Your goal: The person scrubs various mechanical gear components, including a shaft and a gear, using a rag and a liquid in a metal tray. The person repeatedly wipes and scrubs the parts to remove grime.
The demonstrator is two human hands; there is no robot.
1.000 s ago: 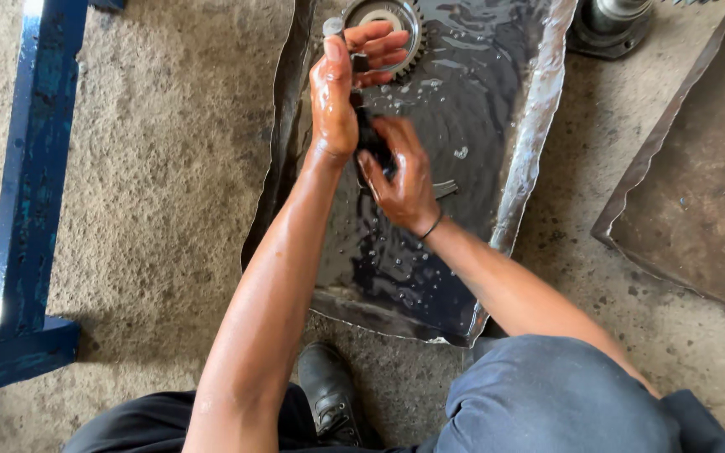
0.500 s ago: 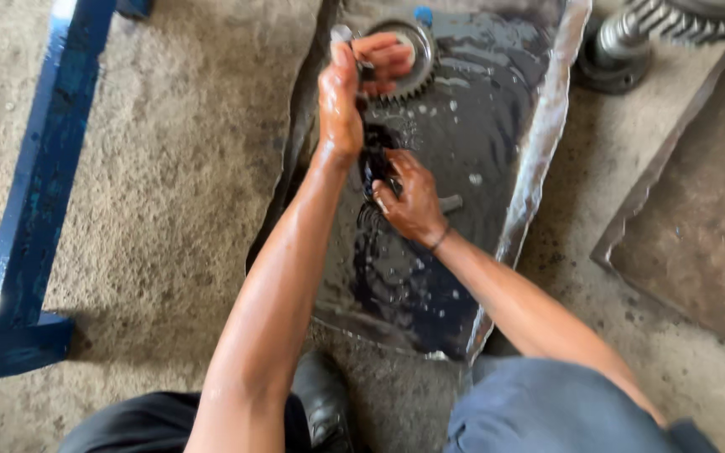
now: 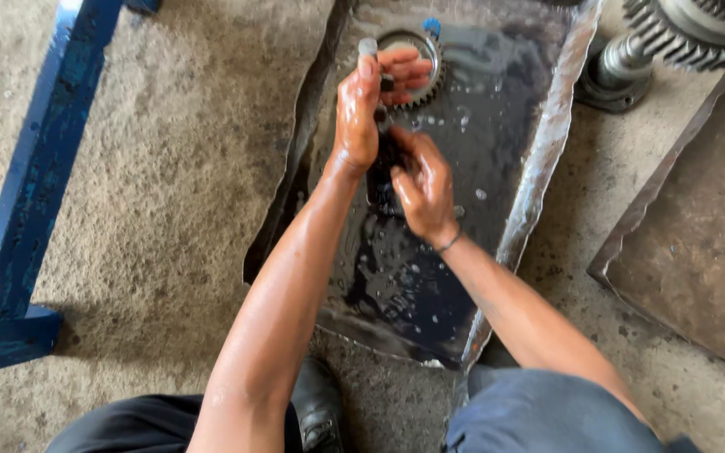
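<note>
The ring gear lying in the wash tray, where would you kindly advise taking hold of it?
Probably the ring gear's toothed right rim, coming from above on the right: it lies flat in the metal tray, and the left hand covers its left side.

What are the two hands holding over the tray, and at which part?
The left hand grips the upper end of a small dark metal part; the right hand grips its lower end over the oily tray.

left hand (image 3: 361, 113): raised, fingers curled shut, oily | right hand (image 3: 423, 186): just below, fingers curled | both forearms extended forward
</note>
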